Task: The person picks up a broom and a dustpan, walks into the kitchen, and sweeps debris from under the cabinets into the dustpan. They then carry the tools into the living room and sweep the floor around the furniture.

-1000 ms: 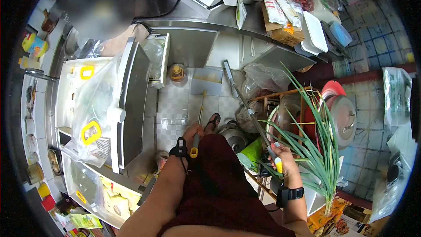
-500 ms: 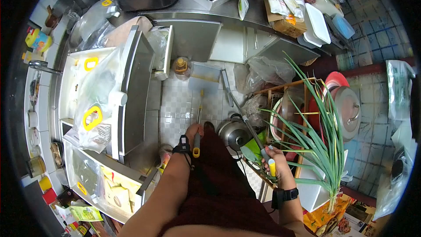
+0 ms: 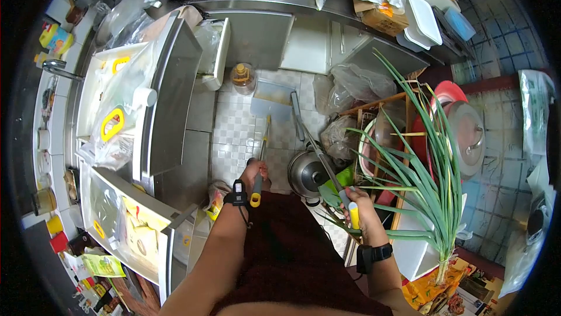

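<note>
My left hand [image 3: 252, 174] is clenched around the grey grip of a short-handled brush [image 3: 261, 153], fingers wrapped fully round it, with the yellow end cap poking out behind my palm. The brush's thin shaft runs straight ahead of that hand, away from me, its long axis lying along the checkered floor tiles [image 3: 234, 141]; I cannot make out its head clearly. My right hand [image 3: 358, 206] is closed in a fist on the yellow-tipped handle of a long dustpan [image 3: 280, 103]. Its metal pole slants from that hand forward and toward my left, ending in the pale, flat, rectangular pan resting on the tiles well ahead of both hands, just past the brush's far tip. Both tools point away from me and converge near the pan. Between my hands, just ahead, sits a metal pot [image 3: 305, 171] on the floor. Beside my right hand stands a bunch of green onions [image 3: 429, 187], leaves fanning upward. Off my left hand an open refrigerator door [image 3: 169, 106] stands, with plastic bags [image 3: 117, 123] beyond it. Ahead of the pan is a bottle of oil [image 3: 242, 78].
</note>
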A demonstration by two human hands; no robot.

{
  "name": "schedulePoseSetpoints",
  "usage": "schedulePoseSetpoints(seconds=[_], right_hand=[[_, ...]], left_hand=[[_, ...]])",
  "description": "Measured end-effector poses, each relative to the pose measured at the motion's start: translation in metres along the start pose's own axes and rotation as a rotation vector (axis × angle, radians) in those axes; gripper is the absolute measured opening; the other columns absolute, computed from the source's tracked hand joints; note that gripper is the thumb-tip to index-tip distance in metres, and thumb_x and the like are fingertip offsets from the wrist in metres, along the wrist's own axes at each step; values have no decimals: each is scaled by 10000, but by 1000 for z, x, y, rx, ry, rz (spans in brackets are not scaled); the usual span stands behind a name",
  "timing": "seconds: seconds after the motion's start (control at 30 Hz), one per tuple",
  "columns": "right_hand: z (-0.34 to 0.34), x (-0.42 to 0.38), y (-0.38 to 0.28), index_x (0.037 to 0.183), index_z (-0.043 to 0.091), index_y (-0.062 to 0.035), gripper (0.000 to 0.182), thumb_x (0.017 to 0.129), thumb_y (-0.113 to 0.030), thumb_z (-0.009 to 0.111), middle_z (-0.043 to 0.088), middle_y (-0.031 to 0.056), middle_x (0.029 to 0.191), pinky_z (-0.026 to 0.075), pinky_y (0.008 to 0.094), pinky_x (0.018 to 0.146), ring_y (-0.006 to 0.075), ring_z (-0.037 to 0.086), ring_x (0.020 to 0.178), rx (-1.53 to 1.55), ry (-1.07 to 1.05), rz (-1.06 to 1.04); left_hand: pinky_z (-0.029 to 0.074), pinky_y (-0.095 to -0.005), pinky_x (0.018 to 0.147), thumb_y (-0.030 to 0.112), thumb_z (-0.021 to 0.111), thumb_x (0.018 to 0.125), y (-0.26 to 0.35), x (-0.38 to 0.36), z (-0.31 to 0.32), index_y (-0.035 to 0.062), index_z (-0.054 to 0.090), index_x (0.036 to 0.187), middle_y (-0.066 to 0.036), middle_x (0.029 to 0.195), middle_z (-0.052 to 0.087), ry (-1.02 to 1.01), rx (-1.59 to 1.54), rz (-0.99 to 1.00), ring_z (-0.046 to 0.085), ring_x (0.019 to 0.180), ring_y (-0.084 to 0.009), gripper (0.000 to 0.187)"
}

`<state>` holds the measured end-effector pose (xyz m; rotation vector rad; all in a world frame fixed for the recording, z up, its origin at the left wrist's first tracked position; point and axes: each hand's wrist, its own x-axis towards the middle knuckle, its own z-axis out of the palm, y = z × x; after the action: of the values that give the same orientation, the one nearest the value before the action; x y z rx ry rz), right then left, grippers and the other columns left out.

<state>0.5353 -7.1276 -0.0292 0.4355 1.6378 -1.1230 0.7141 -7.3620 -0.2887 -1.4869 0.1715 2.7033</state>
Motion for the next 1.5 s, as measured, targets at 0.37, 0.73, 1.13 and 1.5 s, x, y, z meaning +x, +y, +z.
schedulePoseSetpoints(seconds=[0.37,0.73,1.13,1.5], right_hand=[[-45,-38,64,1058,440,-88,293,826,-258,492,525,73,647,386,224,381,127,480,443,-8,-271,-130],[-83,-100,124,1018,438,-78,281,833,-275,512,533,72,643,399,243,365,129,484,423,-180,-367,-122],[-104,-181,225,942,482,-31,247,841,-256,490,549,93,649,408,265,384,153,509,445,-287,-389,-121],[-137,-243,284,979,538,14,285,833,-230,524,572,107,763,440,294,493,185,556,611,-417,-240,-74]], left_hand=[[398,-190,381,149,469,859,-138,-106,-43,65,430,693,-10,553,426,-24,-441,-219,403,426,-91,190],[400,-170,407,179,436,896,-235,-220,-71,86,392,668,24,550,417,-158,-591,-169,411,442,-56,250],[413,-186,430,153,458,881,-273,-274,-137,71,421,676,11,562,431,-195,-622,-254,431,463,-75,224],[430,-211,442,194,407,888,-327,-297,-185,60,424,672,-5,577,454,-219,-703,-342,442,460,-96,255]])
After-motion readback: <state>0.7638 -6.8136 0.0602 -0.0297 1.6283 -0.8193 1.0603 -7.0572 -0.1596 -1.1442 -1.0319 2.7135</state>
